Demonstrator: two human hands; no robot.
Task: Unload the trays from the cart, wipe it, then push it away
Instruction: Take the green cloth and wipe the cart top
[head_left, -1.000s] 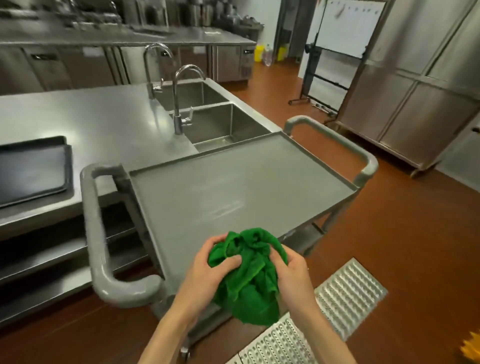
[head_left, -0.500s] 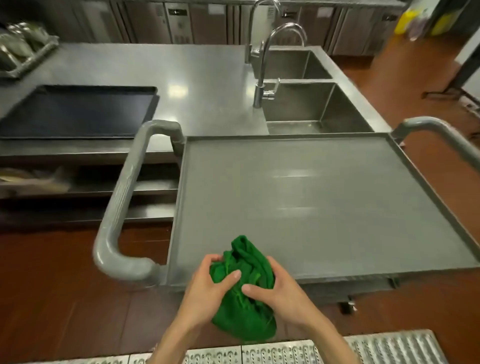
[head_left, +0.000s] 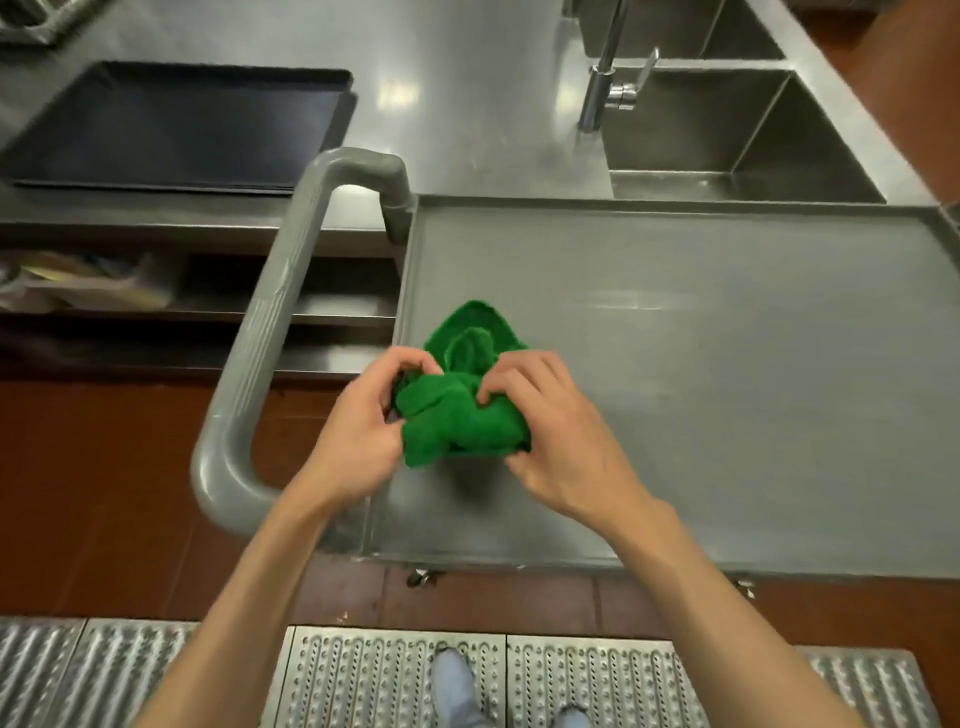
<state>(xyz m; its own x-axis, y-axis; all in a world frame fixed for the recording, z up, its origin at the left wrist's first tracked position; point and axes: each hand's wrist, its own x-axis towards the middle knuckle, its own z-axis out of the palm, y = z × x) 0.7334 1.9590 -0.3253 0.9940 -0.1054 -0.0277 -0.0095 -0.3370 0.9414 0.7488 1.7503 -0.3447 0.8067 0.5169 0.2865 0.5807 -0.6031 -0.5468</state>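
A bunched green cloth hangs just over the left end of the grey cart's top shelf. My left hand grips its left side and my right hand grips its right side. The cart's shelf carries nothing else. Its thick grey handle curves out to the left of my hands. A stack of dark trays lies on the steel counter beyond the handle.
A double steel sink with a tap lies behind the cart. Shelves under the counter hold papers. Perforated metal floor grates run under my feet, on a red-brown floor.
My view has tipped down and closer to the cart. Both hands have carried the cloth forward from in front of the cart's near edge to over its shelf.
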